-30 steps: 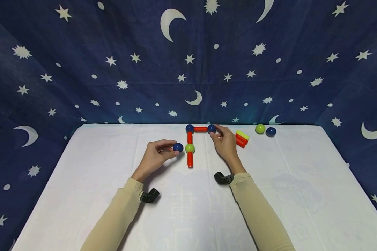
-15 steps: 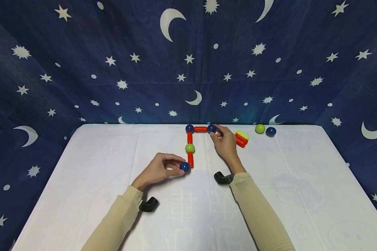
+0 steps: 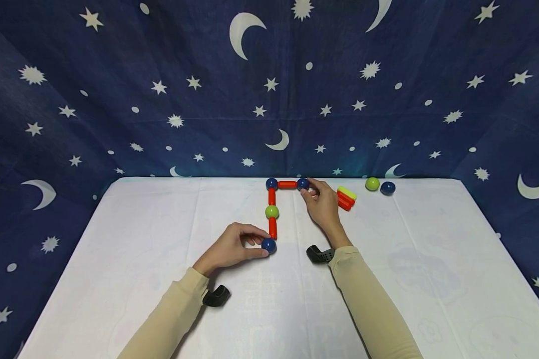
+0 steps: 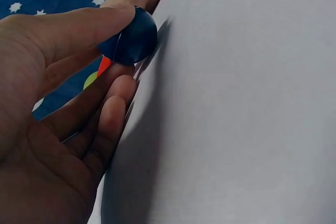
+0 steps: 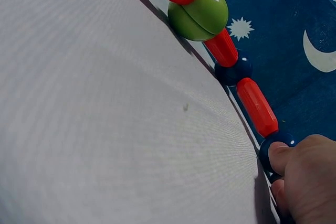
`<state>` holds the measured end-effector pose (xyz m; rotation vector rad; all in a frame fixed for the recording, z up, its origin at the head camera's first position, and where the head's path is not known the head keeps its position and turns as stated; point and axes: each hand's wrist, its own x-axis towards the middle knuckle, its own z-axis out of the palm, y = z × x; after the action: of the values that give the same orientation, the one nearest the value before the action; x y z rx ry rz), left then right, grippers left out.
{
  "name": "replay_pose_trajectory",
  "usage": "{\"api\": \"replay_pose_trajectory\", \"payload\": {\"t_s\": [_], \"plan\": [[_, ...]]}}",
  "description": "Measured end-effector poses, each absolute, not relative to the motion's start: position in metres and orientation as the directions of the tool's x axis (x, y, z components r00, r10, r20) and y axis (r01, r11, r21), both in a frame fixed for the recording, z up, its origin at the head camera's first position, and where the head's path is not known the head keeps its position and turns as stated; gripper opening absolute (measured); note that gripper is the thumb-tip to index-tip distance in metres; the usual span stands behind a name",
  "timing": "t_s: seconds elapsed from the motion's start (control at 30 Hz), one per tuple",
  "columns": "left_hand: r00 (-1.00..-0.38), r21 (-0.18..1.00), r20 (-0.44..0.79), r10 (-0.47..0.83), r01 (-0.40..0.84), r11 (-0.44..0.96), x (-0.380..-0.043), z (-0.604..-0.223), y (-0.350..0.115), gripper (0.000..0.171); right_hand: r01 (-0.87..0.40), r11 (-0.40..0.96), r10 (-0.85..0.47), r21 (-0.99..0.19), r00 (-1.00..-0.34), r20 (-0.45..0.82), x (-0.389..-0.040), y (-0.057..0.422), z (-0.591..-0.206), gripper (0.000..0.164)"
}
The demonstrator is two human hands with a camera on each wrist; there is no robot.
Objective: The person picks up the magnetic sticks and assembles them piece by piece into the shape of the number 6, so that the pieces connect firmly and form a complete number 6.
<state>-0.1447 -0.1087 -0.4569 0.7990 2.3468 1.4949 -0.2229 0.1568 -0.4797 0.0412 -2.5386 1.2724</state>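
Note:
My left hand [image 3: 233,248] pinches a blue ball [image 3: 268,246] between thumb and fingers. It sits at the near end of a lower red rod [image 3: 273,228]; in the left wrist view the same blue ball [image 4: 139,38] partly hides that rod. Going away from me come a green ball [image 3: 272,212], another red rod [image 3: 271,197] and a blue corner ball [image 3: 271,184]. From that corner a sideways red rod [image 3: 287,185] runs right to a blue end ball [image 3: 303,184]. My right hand [image 3: 324,209] grips this end ball, its thumb against it in the right wrist view.
Right of my right hand lie red rods [image 3: 345,201] and a yellow-green rod [image 3: 347,193], side by side. Farther right, a loose green ball [image 3: 372,184] and a loose blue ball [image 3: 388,188] lie near the back edge of the white table [image 3: 386,279]. A starry curtain [image 3: 197,124] hangs behind.
My left hand has brought its blue ball from beside the green ball toward me and slightly right, to the near end of the lower red rod. My right hand has stayed put.

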Motion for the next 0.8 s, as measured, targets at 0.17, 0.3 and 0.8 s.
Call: {"api": "replay_pose_trajectory", "payload": {"t_s": [0.17, 0.3, 0.8], "plan": [[-0.833, 0.883, 0.061, 0.55, 0.302, 0.36, -0.143, -0.455, -0.106, 0.032, -0.151, 0.607, 0.109, -0.78, -0.957, 0.27, -0.223, 0.157, -0.48, 0.042], [-0.838, 0.879, 0.05, 0.544, 0.296, 0.374, -0.142, -0.454, -0.105, 0.032, -0.133, 0.61, 0.115, -0.781, -0.961, 0.253, -0.223, 0.157, -0.481, 0.042], [-0.888, 0.892, 0.105, 0.449, 0.283, 0.351, -0.166, -0.45, -0.103, 0.026, -0.137, 0.608, 0.114, -0.782, -0.96, 0.256, -0.223, 0.157, -0.481, 0.042]]}}
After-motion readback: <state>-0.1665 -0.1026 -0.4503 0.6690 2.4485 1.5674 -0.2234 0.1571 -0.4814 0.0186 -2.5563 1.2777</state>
